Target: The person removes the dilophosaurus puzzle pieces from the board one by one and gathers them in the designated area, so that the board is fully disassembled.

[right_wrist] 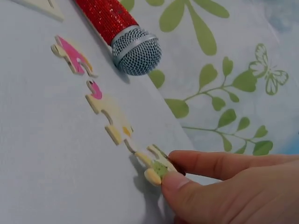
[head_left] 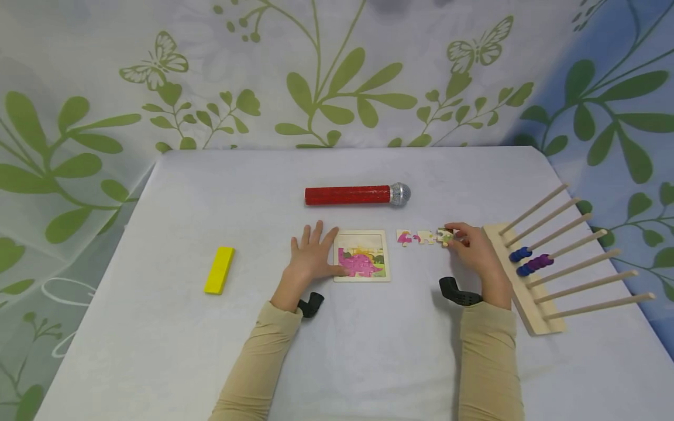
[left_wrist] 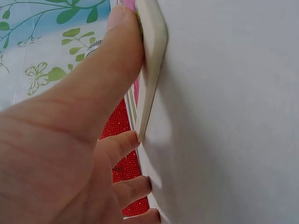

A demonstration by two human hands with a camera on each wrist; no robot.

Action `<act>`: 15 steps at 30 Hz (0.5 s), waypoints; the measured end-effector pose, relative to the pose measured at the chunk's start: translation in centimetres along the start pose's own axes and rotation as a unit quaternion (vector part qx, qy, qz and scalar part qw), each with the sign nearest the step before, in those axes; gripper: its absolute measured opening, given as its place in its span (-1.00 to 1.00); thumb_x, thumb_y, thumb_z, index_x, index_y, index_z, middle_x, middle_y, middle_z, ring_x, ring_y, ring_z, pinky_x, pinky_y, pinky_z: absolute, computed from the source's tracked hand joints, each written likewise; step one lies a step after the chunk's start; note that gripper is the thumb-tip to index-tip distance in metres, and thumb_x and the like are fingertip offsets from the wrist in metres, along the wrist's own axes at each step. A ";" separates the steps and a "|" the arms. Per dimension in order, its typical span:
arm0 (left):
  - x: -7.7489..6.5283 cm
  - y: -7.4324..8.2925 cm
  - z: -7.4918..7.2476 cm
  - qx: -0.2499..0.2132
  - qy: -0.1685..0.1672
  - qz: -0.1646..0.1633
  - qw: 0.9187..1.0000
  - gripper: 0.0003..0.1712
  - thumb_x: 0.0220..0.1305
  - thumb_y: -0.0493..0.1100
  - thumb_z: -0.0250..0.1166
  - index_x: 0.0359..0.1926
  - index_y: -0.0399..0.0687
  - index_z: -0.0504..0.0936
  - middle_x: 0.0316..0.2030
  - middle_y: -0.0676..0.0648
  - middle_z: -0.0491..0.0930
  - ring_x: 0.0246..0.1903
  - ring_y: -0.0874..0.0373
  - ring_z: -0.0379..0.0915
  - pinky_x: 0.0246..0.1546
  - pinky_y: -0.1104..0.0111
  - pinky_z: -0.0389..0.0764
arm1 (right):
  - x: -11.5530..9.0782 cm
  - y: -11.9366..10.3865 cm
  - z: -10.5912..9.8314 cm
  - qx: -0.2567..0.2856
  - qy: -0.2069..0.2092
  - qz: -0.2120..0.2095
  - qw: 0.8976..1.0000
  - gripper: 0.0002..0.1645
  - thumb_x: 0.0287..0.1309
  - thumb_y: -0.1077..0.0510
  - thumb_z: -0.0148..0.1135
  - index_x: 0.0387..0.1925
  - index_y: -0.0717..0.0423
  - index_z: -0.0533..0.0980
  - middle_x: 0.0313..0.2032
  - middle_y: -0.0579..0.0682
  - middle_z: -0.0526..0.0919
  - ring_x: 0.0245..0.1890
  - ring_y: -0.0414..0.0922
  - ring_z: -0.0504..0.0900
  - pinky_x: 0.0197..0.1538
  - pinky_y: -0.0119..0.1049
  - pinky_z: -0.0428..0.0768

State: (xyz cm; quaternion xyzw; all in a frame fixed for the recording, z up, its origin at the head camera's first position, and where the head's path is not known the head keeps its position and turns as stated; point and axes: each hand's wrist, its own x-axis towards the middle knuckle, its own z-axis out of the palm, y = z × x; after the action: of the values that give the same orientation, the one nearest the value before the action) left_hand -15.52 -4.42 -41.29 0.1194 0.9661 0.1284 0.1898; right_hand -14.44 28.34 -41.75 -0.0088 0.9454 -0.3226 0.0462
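A square wooden jigsaw puzzle (head_left: 362, 256) with a pink dinosaur picture lies in its pale frame on the table. My left hand (head_left: 310, 257) is spread at the frame's left side, thumb over its lower left edge and fingertips on the cloth and upper left corner. Between thumb and fingers, my right hand (head_left: 474, 248) pinches a puzzle piece (right_wrist: 161, 167) with a green patch. To its left, two loose pieces lie in a row: a pink and cream piece (right_wrist: 72, 56) and a mostly cream piece (right_wrist: 110, 112).
Behind the puzzle lies a red glittery microphone (head_left: 350, 195) with a silver mesh head. A yellow block (head_left: 219, 270) lies at the left. Close to my right hand stands a wooden rack (head_left: 526, 286) with upright pegs and blue and purple beads. A leaf-patterned cloth hangs behind the table.
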 end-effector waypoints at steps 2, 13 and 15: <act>-0.1 0.0 0.0 0.002 0.000 0.000 1.000 0.11 -0.11 0.30 0.33 0.39 0.10 0.00 0.38 -0.17 -0.21 0.33 -0.19 -0.37 0.19 -0.15 -0.19 | -0.1 0.3 0.0 -0.001 -0.002 0.012 1.000 -0.56 0.21 0.32 0.01 0.14 0.28 0.32 -0.08 0.39 0.39 -0.24 0.16 0.40 -0.30 -0.09 0.39; -0.2 0.1 -0.2 0.006 -0.001 -0.001 1.000 0.09 -0.08 0.29 0.31 0.39 0.10 0.00 0.38 -0.17 -0.21 0.33 -0.18 -0.37 0.19 -0.15 -0.19 | 0.4 -2.2 0.7 0.003 0.018 -0.002 1.000 -0.56 0.24 0.24 -0.02 0.14 0.31 0.31 -0.07 0.39 0.38 -0.15 0.23 0.41 -0.13 0.07 0.38; -0.2 0.1 -0.2 0.005 0.000 0.000 1.000 0.09 -0.09 0.29 0.32 0.39 0.09 0.00 0.38 -0.18 -0.20 0.33 -0.19 -0.36 0.19 -0.15 -0.19 | 0.7 -3.9 1.6 0.016 0.003 -0.013 1.000 -0.57 0.25 0.18 0.02 0.12 0.26 0.35 -0.13 0.30 0.42 -0.22 0.14 0.43 -0.21 -0.02 0.43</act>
State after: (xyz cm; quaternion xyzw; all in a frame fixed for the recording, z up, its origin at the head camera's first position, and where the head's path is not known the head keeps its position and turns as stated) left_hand -15.42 -4.43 -41.06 0.1208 0.9666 0.1234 0.1892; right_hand -15.01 24.21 -40.66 -0.0196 0.9399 -0.3386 0.0393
